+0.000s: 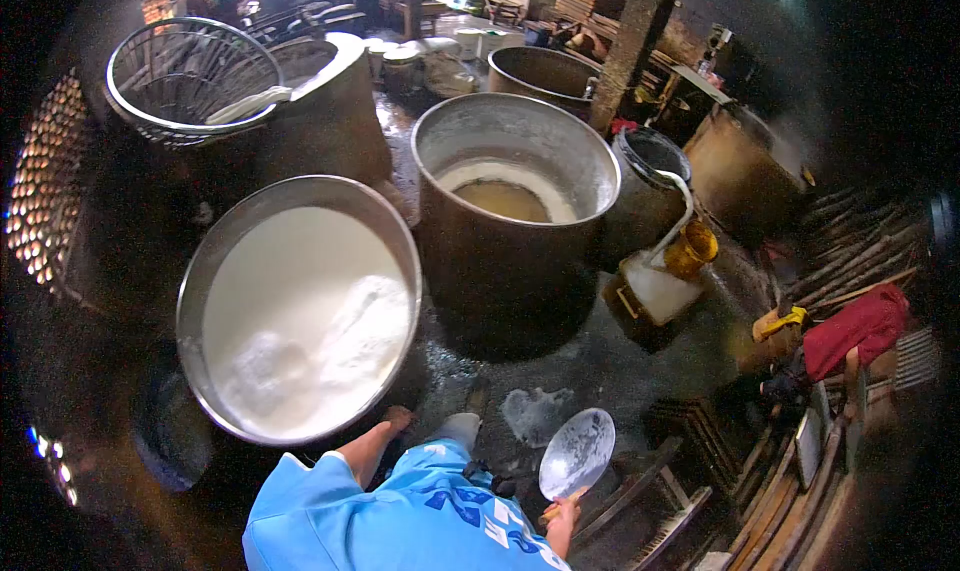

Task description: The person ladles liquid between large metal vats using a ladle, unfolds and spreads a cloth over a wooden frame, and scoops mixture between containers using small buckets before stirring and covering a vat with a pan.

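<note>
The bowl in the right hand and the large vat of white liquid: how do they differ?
Size: the bowl is far smaller than the vat.
Contents: the vat holds white liquid with froth; the bowl shows no such fill.
Support: the right hand holds the bowl; no hand is seen lifting the vat.
Shared: both have round rims and look metallic.

The bottom edge crops the blue shirt [400,516], and white liquid [290,271] hides the wide pan [300,192] floor.
</note>
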The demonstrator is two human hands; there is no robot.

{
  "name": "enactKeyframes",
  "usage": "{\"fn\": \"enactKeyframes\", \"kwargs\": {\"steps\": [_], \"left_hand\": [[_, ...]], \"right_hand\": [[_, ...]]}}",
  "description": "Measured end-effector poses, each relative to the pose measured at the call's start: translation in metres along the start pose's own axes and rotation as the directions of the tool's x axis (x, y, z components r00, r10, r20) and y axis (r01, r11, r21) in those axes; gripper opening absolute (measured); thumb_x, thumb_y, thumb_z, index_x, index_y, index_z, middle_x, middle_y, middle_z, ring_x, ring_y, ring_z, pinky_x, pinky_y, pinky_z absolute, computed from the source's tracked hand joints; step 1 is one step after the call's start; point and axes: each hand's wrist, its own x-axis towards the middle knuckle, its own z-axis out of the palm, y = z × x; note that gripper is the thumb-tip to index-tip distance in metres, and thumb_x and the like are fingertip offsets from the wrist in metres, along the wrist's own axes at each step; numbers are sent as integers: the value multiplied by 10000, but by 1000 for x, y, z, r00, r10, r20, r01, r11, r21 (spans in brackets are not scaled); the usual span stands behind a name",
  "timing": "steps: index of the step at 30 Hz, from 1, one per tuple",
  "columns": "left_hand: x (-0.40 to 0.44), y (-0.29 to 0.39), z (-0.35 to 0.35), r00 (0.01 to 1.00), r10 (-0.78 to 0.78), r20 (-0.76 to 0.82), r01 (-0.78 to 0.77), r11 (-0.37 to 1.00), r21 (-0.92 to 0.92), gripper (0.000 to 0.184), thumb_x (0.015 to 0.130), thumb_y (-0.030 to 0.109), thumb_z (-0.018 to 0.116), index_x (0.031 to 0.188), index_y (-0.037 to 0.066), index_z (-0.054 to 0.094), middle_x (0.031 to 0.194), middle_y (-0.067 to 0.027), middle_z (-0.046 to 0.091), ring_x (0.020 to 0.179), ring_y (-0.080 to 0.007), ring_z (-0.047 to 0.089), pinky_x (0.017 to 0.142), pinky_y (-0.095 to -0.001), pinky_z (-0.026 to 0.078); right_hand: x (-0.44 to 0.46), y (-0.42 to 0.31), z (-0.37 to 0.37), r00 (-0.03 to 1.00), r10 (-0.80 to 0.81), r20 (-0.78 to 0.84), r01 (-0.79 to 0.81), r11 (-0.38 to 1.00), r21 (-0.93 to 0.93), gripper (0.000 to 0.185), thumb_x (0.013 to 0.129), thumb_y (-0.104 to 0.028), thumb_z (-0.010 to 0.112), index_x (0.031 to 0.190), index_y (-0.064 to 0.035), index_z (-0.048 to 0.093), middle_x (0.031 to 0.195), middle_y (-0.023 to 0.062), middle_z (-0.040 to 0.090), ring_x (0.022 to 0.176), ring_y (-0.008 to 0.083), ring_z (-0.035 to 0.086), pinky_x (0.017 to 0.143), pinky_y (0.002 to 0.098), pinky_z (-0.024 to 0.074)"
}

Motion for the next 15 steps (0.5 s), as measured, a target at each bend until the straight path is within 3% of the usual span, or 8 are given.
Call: {"fn": "enactKeyframes", "kwargs": {"steps": [2,3,4,9,11,12,14,15], "left_hand": [[21,-2,-15,962,196,-191,-162,971,177,269,833,301,526,929,116,696,954,-119,667,812,-264,656,769,-400,514],[86,101,54,973,194,-127,-195,981,12,254,823,290,529,900,112,693,921,-113,667,792,-257,654,748,-397,511],[44,64,77,993,89,-75,-92,995,-46,241,813,279,531,871,108,691,888,-107,666,772,-249,652,727,-393,509],[116,181,8,995,-43,-90,12,946,-323,198,767,228,541,749,86,678,736,-85,662,667,-217,640,626,-375,498],[162,200,-9,992,-43,-122,4,954,-298,192,754,210,537,740,74,672,693,-86,657,617,-213,634,593,-369,497],[166,243,-43,991,88,-98,-83,995,53,189,733,199,531,712,68,665,664,-104,647,588,-229,632,562,-364,492],[200,274,-76,861,328,-390,-319,944,90,186,718,172,506,668,55,642,630,-131,608,565,-222,609,505,-377,467],[209,306,-102,975,10,-222,-83,944,-319,173,763,156,492,714,49,619,612,-100,568,505,-188,549,440,-355,426]], "right_hand": [[-8,19,6,998,10,57,-20,982,187,243,650,-76,634,845,-42,493,564,78,490,396,206,479,383,324,447],[50,-92,1,999,-38,-24,40,993,109,219,648,-76,631,818,-46,496,548,73,478,393,206,475,384,322,444],[20,-87,-35,994,68,-87,-64,997,47,196,645,-76,628,790,-51,498,533,67,466,391,205,472,386,320,442],[129,-220,105,966,-172,-192,206,964,171,122,760,-176,562,770,-72,499,565,33,462,402,170,447,351,290,395],[72,-354,217,995,-79,-69,88,987,132,128,824,-216,549,816,-106,484,593,0,454,412,114,425,342,258,360],[64,-401,264,973,-228,39,213,950,230,174,821,-247,568,790,-122,451,584,-19,434,422,96,418,348,242,359],[112,-457,315,896,-333,294,250,926,284,152,796,-191,571,773,-135,431,584,-33,414,438,76,413,374,208,375],[101,-497,355,806,-353,475,160,902,400,153,768,-140,580,740,-133,430,582,-28,400,428,82,405,379,200,379]]}}
